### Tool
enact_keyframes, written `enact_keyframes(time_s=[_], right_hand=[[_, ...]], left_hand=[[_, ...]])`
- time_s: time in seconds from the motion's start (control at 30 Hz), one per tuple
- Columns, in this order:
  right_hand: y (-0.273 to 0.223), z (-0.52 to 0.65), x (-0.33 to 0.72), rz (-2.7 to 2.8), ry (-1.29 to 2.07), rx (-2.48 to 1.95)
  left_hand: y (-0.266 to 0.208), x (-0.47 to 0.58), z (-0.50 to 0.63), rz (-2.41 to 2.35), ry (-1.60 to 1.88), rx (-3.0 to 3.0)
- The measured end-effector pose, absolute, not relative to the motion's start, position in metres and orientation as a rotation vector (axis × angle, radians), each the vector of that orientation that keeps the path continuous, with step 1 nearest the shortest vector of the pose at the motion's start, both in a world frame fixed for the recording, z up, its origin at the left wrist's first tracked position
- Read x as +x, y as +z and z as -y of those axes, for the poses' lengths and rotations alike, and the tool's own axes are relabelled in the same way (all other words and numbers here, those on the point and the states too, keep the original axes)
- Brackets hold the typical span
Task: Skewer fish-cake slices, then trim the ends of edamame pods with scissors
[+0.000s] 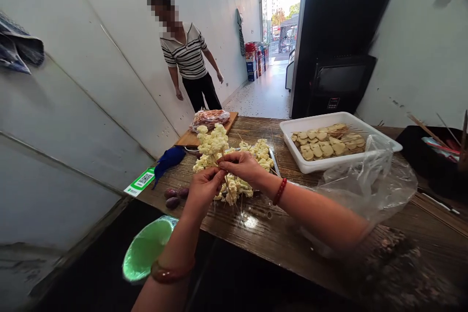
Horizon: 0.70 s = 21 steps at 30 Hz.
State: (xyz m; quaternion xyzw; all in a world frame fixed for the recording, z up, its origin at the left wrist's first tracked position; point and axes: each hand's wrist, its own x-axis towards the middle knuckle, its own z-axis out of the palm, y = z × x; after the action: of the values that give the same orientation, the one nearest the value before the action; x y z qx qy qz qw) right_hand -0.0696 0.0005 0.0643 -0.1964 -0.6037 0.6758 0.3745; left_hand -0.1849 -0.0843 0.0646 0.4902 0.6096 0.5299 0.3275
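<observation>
The left hand (204, 189) and right hand (243, 166) meet at the centre of the frame, fingertips pinched close together on the stick of a cauliflower skewer (212, 141), its florets pointing up. More cauliflower (234, 189) lies just below and behind the hands on the wooden bench (263, 239). Purple-red bulbs (172, 202) sit left of centre. At right, a white tub (310, 166) holds skewered pale slices (322, 150), beside a clear plastic bag (383, 187). A person in a striped top (187, 58) stands at upper left.
</observation>
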Motion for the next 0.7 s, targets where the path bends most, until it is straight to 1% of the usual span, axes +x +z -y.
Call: enact_keyframes(time_s=[0.07, 0.13, 0.23, 0.33, 0.4, 0.47, 0.53, 0.6, 0.7], right_hand=[[0.064, 0.001, -0.069, 1.536, 1.808, -0.460], [0.068, 0.001, -0.066, 1.584, 1.814, -0.467], [0.087, -0.007, -0.055, 1.807, 1.640, -0.512], [0.118, -0.022, -0.038, 2.101, 1.225, -0.516], [0.135, -0.033, -0.031, 2.256, 0.860, -0.522], [0.143, -0.040, -0.031, 2.420, 0.510, -0.551], [0.139, -0.043, -0.040, 2.597, 0.231, -0.556], [0.128, -0.045, -0.055, 2.758, 0.054, -0.490], [0.110, -0.049, -0.082, 2.893, -0.020, -0.303]], left_hand=[[0.068, -0.182, 0.087, -1.602, 1.343, 1.351], [0.071, -0.180, 0.090, -1.588, 1.302, 1.416], [0.077, -0.188, 0.097, -1.588, 1.344, 1.386], [0.080, -0.213, 0.106, -1.654, 1.573, 1.152], [0.078, -0.232, 0.113, -1.716, 1.723, 0.969], [0.072, -0.249, 0.118, -1.755, 1.859, 0.861], [0.065, -0.259, 0.121, -1.771, 1.954, 0.843], [0.059, -0.263, 0.122, -1.804, 1.991, 0.883], [0.053, -0.264, 0.123, -1.910, 1.968, 0.985]])
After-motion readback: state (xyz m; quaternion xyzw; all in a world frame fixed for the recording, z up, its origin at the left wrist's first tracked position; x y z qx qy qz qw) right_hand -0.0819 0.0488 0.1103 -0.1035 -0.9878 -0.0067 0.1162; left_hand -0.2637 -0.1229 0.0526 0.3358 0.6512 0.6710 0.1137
